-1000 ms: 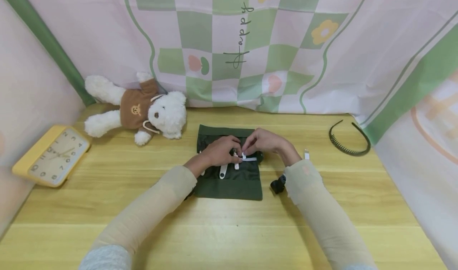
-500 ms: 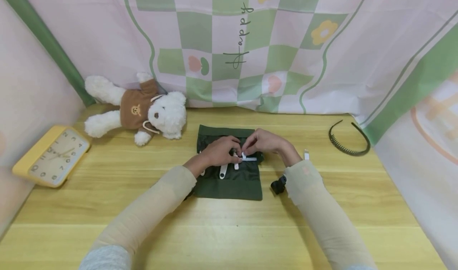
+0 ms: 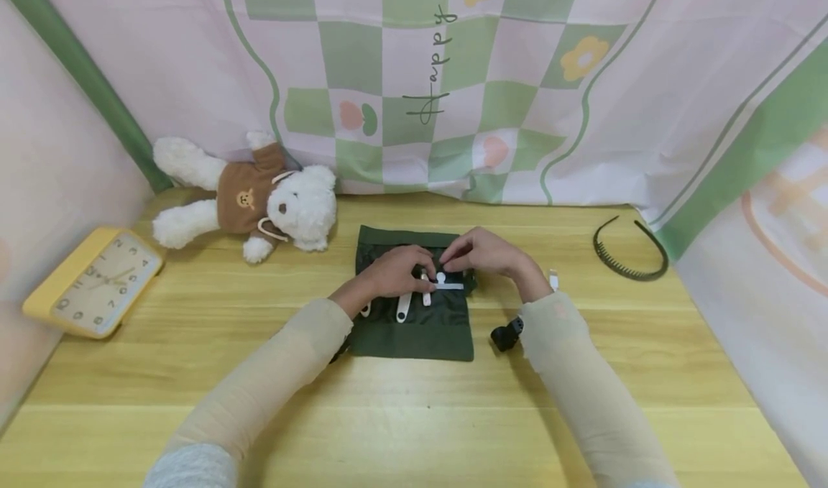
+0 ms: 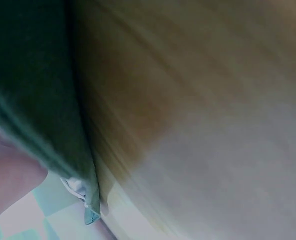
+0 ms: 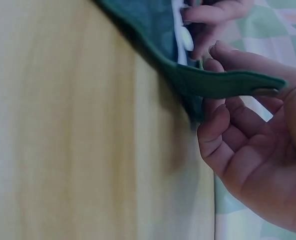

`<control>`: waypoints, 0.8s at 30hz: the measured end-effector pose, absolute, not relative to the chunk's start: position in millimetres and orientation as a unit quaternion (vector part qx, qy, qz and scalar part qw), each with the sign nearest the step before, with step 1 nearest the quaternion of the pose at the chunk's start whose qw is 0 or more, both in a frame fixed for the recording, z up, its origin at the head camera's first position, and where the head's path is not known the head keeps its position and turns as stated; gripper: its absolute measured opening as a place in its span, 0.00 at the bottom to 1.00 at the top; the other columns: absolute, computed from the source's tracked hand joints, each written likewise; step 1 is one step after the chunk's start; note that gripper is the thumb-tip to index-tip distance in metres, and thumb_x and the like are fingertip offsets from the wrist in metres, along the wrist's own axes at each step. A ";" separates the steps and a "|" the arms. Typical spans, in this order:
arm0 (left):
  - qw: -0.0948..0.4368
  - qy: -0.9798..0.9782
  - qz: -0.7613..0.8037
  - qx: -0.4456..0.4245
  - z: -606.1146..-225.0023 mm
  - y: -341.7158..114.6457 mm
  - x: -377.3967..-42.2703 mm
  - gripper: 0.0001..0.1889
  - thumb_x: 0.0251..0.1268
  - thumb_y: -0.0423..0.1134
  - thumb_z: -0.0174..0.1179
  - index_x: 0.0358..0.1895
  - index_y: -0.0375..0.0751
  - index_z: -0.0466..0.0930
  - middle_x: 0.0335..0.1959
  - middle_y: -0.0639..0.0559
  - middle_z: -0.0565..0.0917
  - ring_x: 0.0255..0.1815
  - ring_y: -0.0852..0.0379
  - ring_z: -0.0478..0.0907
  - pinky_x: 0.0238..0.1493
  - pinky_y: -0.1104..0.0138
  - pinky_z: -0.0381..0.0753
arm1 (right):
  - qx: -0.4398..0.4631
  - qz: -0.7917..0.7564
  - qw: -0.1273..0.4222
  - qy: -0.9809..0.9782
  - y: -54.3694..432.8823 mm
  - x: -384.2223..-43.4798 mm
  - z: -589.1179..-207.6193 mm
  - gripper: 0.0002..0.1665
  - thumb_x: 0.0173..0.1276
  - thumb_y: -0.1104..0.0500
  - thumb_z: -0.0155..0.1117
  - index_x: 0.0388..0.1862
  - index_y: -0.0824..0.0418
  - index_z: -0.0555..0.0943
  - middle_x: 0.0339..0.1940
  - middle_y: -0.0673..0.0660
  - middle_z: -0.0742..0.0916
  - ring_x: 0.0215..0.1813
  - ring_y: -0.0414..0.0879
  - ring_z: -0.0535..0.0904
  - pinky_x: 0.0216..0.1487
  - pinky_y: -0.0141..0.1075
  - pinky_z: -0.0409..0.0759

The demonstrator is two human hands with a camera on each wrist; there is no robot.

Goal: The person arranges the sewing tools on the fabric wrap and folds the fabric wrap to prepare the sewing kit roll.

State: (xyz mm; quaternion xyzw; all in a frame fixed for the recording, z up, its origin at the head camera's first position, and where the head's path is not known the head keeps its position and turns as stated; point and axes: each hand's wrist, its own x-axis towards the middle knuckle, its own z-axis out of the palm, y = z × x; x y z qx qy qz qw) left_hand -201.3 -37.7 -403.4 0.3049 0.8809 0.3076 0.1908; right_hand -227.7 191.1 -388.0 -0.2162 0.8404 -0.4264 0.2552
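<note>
A dark green fabric roll-up pouch (image 3: 414,341) lies spread on the table, with several white-handled tools along its middle. One white handle (image 3: 404,308) has a dark dot near its end; beside it lies a narrower white piece (image 3: 425,298). My left hand (image 3: 396,272) rests over the pouch, its thumb and forefinger pinching the left end of a white elastic band (image 3: 451,287). My right hand (image 3: 481,252) hovers just above a round-topped white piece (image 3: 441,278), fingers loosely bent with nothing seen between them. A green strap (image 5: 227,84) crosses in front of that hand in the right wrist view.
A white plush bear (image 3: 252,193) in a brown top lies at the back left. A yellow clock (image 3: 97,279) stands at the left side. A dark toothed headband (image 3: 630,258) is on the right, with a white plug (image 3: 553,280) nearer the right sleeve.
My right hand has let go of the round-topped white piece and drawn back slightly to the right, leaving the piece in view at the band. My left hand has barely moved.
</note>
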 end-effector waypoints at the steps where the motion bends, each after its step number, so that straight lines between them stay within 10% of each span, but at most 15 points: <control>1: 0.189 0.881 0.309 0.304 -403.2 -37.8 -201.4 0.06 0.71 0.42 0.66 0.45 0.47 0.87 0.71 0.45 0.73 0.71 0.48 0.69 0.67 0.54 0.71 | -0.213 -0.429 0.250 0.841 192.7 -227.7 -386.8 0.11 0.71 0.64 0.68 0.49 0.67 0.89 0.46 0.60 0.89 0.44 0.50 0.83 0.45 0.40 0.81; 24: 0.187 0.864 0.337 0.323 -399.7 -33.7 -199.0 0.17 0.73 0.47 0.64 0.59 0.46 0.84 0.72 0.46 0.71 0.74 0.49 0.66 0.70 0.55 0.68 | -0.142 -0.461 0.197 0.853 251.5 -208.6 -374.0 0.23 0.73 0.54 0.68 0.60 0.68 0.82 0.55 0.64 0.86 0.52 0.56 0.85 0.53 0.46 0.83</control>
